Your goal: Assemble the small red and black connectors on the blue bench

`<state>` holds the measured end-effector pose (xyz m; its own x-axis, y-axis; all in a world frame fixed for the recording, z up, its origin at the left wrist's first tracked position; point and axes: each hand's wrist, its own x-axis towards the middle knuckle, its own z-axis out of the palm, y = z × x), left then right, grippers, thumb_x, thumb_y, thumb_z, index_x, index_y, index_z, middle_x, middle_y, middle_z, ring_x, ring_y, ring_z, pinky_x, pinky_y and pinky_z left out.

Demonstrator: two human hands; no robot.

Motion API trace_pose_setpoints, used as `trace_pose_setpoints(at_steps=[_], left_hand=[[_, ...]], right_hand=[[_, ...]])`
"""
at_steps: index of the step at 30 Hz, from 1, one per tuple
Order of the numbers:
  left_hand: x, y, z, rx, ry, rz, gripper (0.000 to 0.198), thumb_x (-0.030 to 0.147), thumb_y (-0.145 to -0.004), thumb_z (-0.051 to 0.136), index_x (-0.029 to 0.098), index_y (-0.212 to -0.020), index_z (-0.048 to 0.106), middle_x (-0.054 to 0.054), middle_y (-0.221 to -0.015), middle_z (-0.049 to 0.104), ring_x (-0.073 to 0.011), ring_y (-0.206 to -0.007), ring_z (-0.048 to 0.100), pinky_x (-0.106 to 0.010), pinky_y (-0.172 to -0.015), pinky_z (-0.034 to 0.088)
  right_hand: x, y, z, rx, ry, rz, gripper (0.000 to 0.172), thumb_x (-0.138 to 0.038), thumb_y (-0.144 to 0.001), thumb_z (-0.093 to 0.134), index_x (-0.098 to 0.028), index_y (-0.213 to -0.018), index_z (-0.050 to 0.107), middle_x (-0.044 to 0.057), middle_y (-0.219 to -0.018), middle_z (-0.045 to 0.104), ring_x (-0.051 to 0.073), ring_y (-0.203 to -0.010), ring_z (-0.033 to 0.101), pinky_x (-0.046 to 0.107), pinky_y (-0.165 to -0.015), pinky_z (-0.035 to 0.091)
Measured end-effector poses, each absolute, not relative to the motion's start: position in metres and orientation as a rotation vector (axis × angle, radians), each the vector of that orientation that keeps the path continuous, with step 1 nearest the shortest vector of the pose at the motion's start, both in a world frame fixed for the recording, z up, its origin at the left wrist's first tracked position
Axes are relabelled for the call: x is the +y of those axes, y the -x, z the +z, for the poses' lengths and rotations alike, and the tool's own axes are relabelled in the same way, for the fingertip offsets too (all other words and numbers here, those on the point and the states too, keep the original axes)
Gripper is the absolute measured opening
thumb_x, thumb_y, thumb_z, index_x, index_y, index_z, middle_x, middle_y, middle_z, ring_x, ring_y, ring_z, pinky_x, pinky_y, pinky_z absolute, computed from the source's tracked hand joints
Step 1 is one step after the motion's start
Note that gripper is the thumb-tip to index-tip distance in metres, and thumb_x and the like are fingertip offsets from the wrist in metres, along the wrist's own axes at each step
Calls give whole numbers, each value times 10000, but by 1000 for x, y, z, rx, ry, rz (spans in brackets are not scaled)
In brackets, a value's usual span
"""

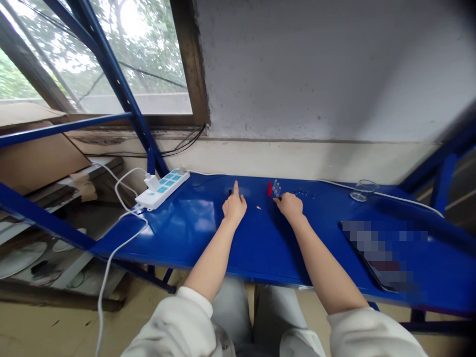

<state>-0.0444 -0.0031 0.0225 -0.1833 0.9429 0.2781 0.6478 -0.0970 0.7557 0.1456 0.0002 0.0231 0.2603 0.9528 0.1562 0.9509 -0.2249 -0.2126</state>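
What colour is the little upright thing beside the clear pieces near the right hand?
Red: the little upright thing shows best in the head view.

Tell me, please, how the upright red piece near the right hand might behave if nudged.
The red piece looks tall and narrow, so it may tip easily. Its small size suggests it is light, and the glossy blue table could let it slide.
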Motion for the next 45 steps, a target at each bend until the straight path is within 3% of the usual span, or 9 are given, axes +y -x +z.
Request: trace_pose_setpoints(at_steps=[4,8,12,15,18,22,26,37,45], left_hand=[[0,48,20,1843,-1714,1206,482,258,-753,537,231,-1230,473,-93,-778,622,-232,-769,593,-310,-741,397],[3,50,18,1802,-1794,1268,255,218,-804,461,243,-1024,588,-88,-895,620,-200,-781,588,-277,-711,397],[5,43,17,1537,-1757,1313,160,184,-806,446,213,-871,589,-20,-676,592,-132,-632,556,-224,-626,399],[3,32,18,1236,-1553,1336,160,222,-823,415,180,-896,551,18,-622,555,-62,-409,445,-181,-459,355],[-3,23,21,1033,-1384,1326,170,256,-821,426,154,-913,526,21,-636,549,-30,-326,388,-170,-374,304],[-8,19,23,882,-1347,1255,199,301,-805,480,147,-923,525,15,-651,558,-24,-339,430,-161,-368,302],[-10,19,24,815,-1331,1273,252,356,-795,502,154,-946,516,13,-681,566,-23,-356,458,-153,-362,293],[-11,17,25,762,-1312,1248,292,393,-791,507,150,-951,484,-32,-766,627,-56,-371,521,-162,-345,260],[-12,13,24,848,-1320,1264,290,435,-815,451,152,-875,460,-7,-679,605,-57,-349,503,-163,-336,256]], right_hand=[[-13,-139,33,-1784,2268,-38,320,-383,-807,463,-124,-817,650,171,-804,653,243,-778,623,325,-682,424],[-24,-133,39,-1810,2191,1,315,-377,-815,440,-148,-825,656,158,-816,656,232,-771,620,303,-662,417],[-31,-124,42,-1759,2099,119,388,-424,-848,359,-170,-797,648,147,-789,652,233,-747,616,295,-635,406],[-33,-118,40,-1680,2055,208,490,-483,-865,264,-156,-841,628,161,-802,643,242,-744,610,307,-634,399],[-31,-114,36,-1645,1960,338,556,-521,-865,194,-164,-777,611,143,-766,637,226,-726,600,300,-635,393],[-27,-111,29,-1605,1656,490,547,-538,-854,196,-186,-614,538,63,-614,594,175,-616,560,266,-599,381],[-28,-110,30,-1495,1488,536,519,-594,-810,274,-182,-585,495,11,-503,505,133,-501,480,240,-531,355],[-34,-115,32,-1552,1274,372,453,-544,-833,314,-178,-643,500,-20,-524,458,99,-489,408,220,-509,318],[-35,-114,30,-1588,1264,355,429,-506,-849,315,-179,-634,490,-14,-537,472,101,-495,421,220,-530,327]])
